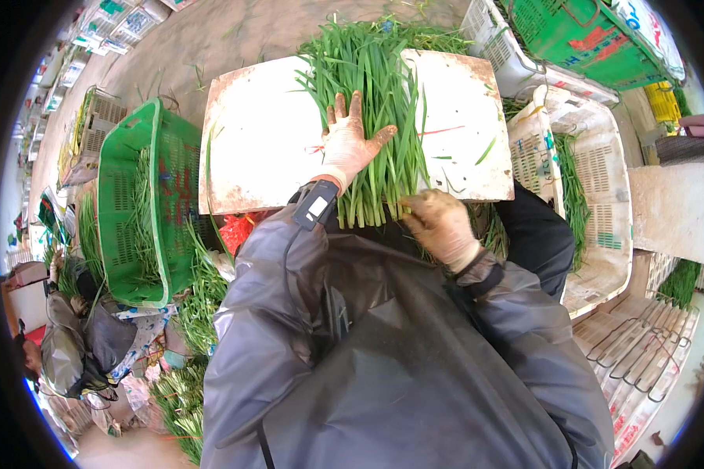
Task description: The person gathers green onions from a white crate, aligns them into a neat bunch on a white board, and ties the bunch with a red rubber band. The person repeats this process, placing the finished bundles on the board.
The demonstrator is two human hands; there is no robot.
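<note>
A thick bundle of garlic chives (pixel 381 76) lies across a white board (pixel 252 135), leaf tips at the far edge and pale stem ends overhanging the near one. My left hand (pixel 350 138), in a thin, soiled glove, rests flat on the leaves with its fingers spread. By the stem ends at the bundle's right side is my right hand (pixel 443 227), gloved too, its fingers curled and slightly blurred. Whether it pinches a stem is unclear. A thin red tie (pixel 443 130) runs beneath the bundle and shows on both sides.
On the left stands a green plastic crate (pixel 161 205) holding some chives. A white crate (pixel 613 193) with more chives is at the right. Loose greens (pixel 202 311) lie beside my left arm. Another person (pixel 64 346) sits at far left. Stacked crates (pixel 586 41) stand at upper right.
</note>
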